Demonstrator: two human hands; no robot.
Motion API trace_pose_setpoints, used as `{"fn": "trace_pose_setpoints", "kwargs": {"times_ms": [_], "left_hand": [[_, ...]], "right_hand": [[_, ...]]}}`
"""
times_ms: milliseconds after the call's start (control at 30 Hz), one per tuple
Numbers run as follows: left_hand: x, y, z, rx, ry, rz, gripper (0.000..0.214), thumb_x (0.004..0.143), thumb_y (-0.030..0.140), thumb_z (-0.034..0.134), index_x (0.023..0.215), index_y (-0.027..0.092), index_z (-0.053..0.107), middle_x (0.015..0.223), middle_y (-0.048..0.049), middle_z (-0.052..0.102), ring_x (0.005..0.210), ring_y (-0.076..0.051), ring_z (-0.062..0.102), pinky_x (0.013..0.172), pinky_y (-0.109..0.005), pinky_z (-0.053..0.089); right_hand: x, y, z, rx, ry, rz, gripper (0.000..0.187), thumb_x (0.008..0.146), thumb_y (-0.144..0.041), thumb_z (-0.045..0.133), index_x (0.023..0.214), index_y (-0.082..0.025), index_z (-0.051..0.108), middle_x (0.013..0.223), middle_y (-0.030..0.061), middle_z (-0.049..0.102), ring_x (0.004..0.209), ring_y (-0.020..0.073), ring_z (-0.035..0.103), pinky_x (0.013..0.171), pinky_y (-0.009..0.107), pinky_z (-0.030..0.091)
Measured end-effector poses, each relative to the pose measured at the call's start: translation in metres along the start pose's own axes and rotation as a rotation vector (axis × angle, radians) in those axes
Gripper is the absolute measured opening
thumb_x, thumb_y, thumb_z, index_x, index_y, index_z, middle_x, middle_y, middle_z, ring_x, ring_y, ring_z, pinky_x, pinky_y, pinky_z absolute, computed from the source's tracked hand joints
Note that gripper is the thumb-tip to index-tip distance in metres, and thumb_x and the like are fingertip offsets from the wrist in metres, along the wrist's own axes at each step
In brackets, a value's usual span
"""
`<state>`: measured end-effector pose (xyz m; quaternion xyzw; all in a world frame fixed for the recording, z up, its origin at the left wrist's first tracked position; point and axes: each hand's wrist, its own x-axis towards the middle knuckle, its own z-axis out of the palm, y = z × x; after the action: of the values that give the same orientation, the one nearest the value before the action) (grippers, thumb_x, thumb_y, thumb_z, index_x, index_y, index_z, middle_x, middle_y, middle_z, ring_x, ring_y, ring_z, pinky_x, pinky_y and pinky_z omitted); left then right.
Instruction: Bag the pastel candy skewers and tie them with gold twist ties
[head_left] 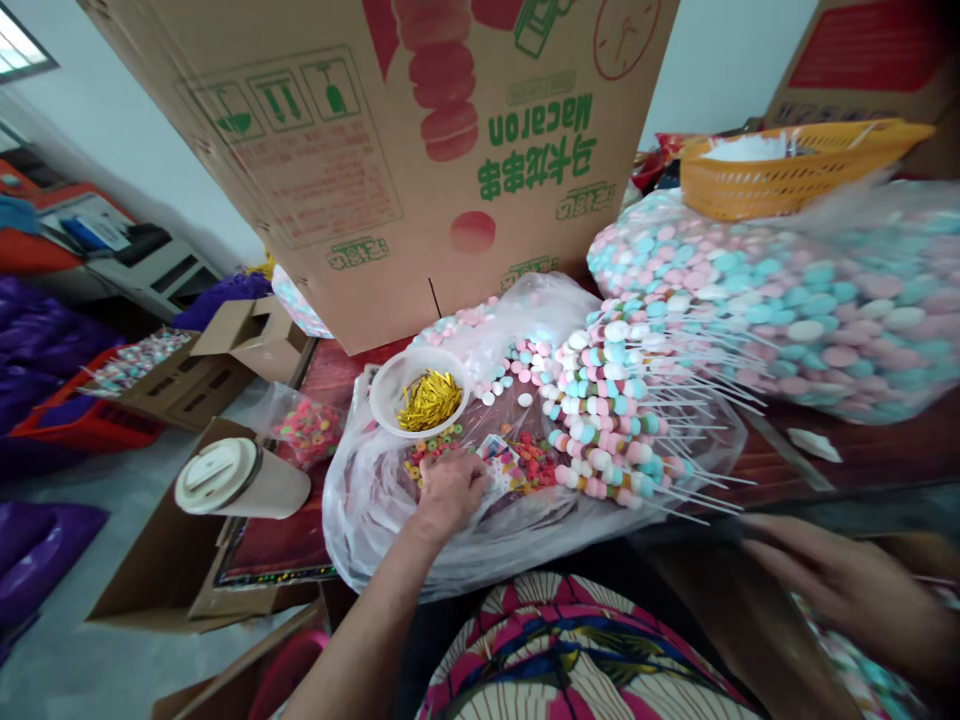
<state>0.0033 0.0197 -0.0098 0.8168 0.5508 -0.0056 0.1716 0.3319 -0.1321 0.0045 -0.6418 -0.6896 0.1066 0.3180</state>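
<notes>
My left hand [450, 490] reaches down onto a clear plastic bag [367, 525], its fingers curled among small candy rings [431, 458]; anything in its fingertips is hidden. Beside those fingers lie small printed paper pieces [501, 460] and red candy rings [536, 462]. Right of these is a heap of candy skewers [607, 425], pastel pieces threaded on white sticks pointing right. My right hand [832, 590], smeared by motion, hangs past the table's front edge with fingers stretched out and nothing visible in them. More pastel skewers [862, 650] show beneath it.
A white bowl [381, 400] holds gold twist ties. A tall carton [420, 210] stands behind. A big bag of pastel candies [840, 310] lies at right under an orange basket [795, 180]. A lidded cup [277, 485] and open cartons [150, 560] are at left.
</notes>
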Motion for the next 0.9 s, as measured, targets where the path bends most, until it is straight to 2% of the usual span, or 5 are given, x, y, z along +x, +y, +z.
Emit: {"fn": "trace_pose_setpoints", "kwargs": {"times_ms": [233,433,667,767,900], "left_hand": [[-0.024,-0.013,-0.021,-0.2,0.09,0.265,0.021,0.087,0.02,0.047,0.075,0.017,0.063,0.083,-0.0055,0.064,0.084,-0.017,0.058,0.077,-0.029,0.041],[-0.008,-0.012,0.0,-0.491,0.108,0.208,0.024,0.088,0.022,0.044,0.071,0.016,0.059,0.069,-0.0013,0.058,0.068,-0.014,0.054,0.066,-0.025,0.04],[0.005,0.011,0.001,-1.104,0.032,0.136,0.016,0.084,0.031,0.053,0.079,0.017,0.049,0.067,0.0025,0.053,0.06,-0.01,0.047,0.058,-0.021,0.039],[0.008,0.002,-0.006,-0.996,-0.008,0.176,0.019,0.083,0.031,0.055,0.073,0.016,0.05,0.064,0.0031,0.051,0.06,-0.01,0.047,0.058,-0.021,0.039],[0.014,-0.011,-0.008,-0.579,0.113,0.169,0.018,0.087,0.028,0.049,0.082,0.015,0.061,0.076,-0.0024,0.062,0.075,-0.016,0.058,0.074,-0.029,0.046]], "right_hand": [[0.118,-0.111,0.089,0.124,-0.198,-0.46,0.048,0.081,-0.034,0.06,0.125,-0.016,0.053,0.124,0.0149,0.057,0.114,0.0293,0.049,0.094,0.047,0.041],[0.12,-0.086,0.07,0.148,-0.597,-0.399,0.03,0.092,-0.03,0.041,0.074,-0.019,0.063,0.071,0.0029,0.063,0.072,0.0169,0.056,0.069,0.031,0.041],[0.115,-0.077,0.083,0.463,-0.224,0.304,0.049,0.079,-0.045,0.058,0.119,-0.018,0.055,0.092,0.0062,0.064,0.07,0.0161,0.058,0.059,0.028,0.046],[0.128,-0.084,0.108,0.523,-0.337,0.192,0.046,0.077,-0.038,0.06,0.119,-0.019,0.054,0.095,0.005,0.063,0.074,0.015,0.059,0.063,0.027,0.047],[0.145,-0.091,0.141,0.427,-0.292,-0.041,0.015,0.08,-0.024,0.051,0.066,-0.018,0.056,0.067,-0.0002,0.054,0.065,0.0127,0.048,0.063,0.026,0.04]]}}
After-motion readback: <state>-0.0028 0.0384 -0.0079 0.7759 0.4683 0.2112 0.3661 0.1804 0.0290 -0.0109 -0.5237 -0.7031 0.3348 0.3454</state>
